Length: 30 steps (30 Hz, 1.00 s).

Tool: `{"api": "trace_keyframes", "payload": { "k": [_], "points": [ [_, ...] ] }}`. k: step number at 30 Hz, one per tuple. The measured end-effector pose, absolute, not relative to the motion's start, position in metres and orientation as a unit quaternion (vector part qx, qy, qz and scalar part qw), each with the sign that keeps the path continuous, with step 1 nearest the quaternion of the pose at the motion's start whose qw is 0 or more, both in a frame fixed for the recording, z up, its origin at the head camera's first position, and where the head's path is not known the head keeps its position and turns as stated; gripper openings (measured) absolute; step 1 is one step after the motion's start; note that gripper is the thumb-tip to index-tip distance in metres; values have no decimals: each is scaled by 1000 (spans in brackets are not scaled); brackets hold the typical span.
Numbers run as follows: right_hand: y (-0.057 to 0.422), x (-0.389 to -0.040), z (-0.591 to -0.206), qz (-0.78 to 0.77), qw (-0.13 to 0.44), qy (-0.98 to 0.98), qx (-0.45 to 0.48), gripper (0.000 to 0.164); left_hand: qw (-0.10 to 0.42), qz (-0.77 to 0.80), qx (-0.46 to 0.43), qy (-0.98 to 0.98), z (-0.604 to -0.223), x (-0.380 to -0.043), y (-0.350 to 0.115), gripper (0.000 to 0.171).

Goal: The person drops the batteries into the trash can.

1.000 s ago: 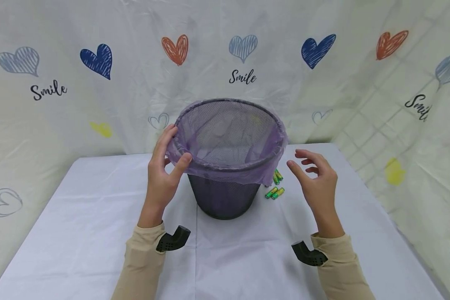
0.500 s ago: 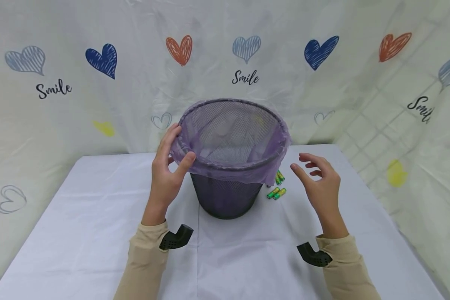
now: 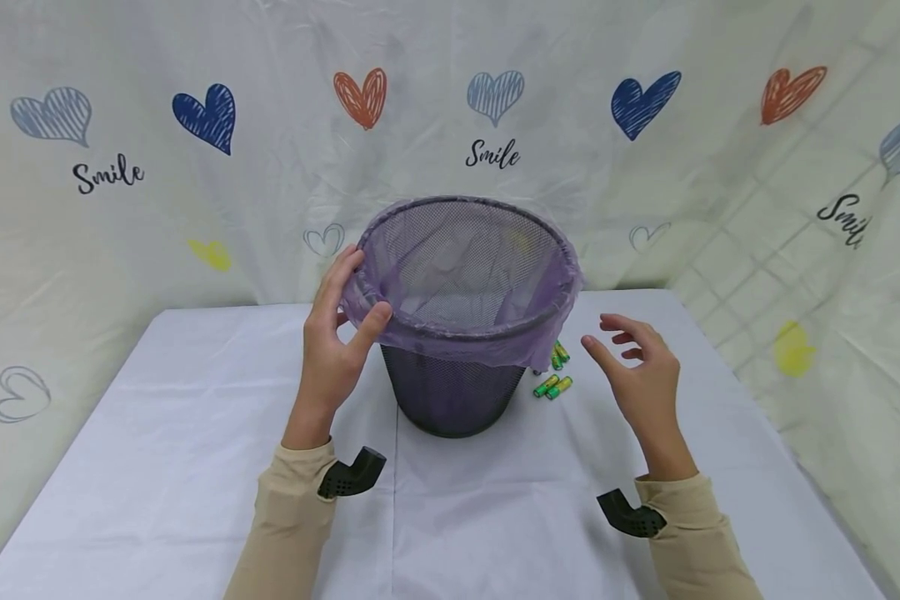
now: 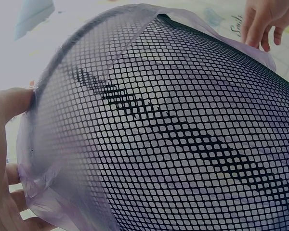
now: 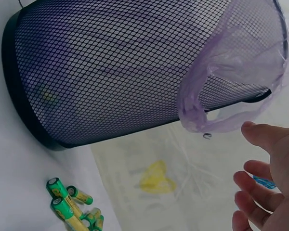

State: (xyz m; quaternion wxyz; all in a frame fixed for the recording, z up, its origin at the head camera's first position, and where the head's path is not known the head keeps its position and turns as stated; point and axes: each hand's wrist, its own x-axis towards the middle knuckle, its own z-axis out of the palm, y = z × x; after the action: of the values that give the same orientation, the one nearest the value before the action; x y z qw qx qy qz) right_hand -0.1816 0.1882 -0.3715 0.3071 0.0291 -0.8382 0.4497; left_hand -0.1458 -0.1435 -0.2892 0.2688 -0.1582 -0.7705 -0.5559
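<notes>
A black mesh wastebasket [image 3: 450, 400] stands upright on the white-covered table, lined with a thin purple bin bag [image 3: 480, 346] folded over its rim. At the rim's left side, my left hand [image 3: 330, 350] holds the bag-covered edge, its thumb near the front and its fingers on the outer left. In the left wrist view the thumb [image 4: 19, 102] meets the rim. My right hand [image 3: 641, 375] hovers to the right of the wastebasket, fingers loosely bent, holding nothing. In the right wrist view its thumb tip [image 5: 249, 129] is close to the hanging bag edge; whether they touch I cannot tell.
Several green-and-yellow batteries [image 3: 552, 387] lie on the table just right of the wastebasket, some partly hidden behind the bag. Behind the table [image 3: 195, 433] hangs a pale cloth [image 3: 420, 150] printed with hearts.
My right hand has dropped slightly. My left hand keeps its place on the rim, and the wastebasket stays put while the head view shifts a little.
</notes>
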Motion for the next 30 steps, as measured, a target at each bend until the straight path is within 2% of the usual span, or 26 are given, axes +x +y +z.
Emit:
{"api": "trace_keyframes", "payload": {
  "k": [30],
  "points": [
    [193,-189,-397,438,247,-864,36,42,269,-559,-156,-769,-290,-146,-143,56]
  ]
}}
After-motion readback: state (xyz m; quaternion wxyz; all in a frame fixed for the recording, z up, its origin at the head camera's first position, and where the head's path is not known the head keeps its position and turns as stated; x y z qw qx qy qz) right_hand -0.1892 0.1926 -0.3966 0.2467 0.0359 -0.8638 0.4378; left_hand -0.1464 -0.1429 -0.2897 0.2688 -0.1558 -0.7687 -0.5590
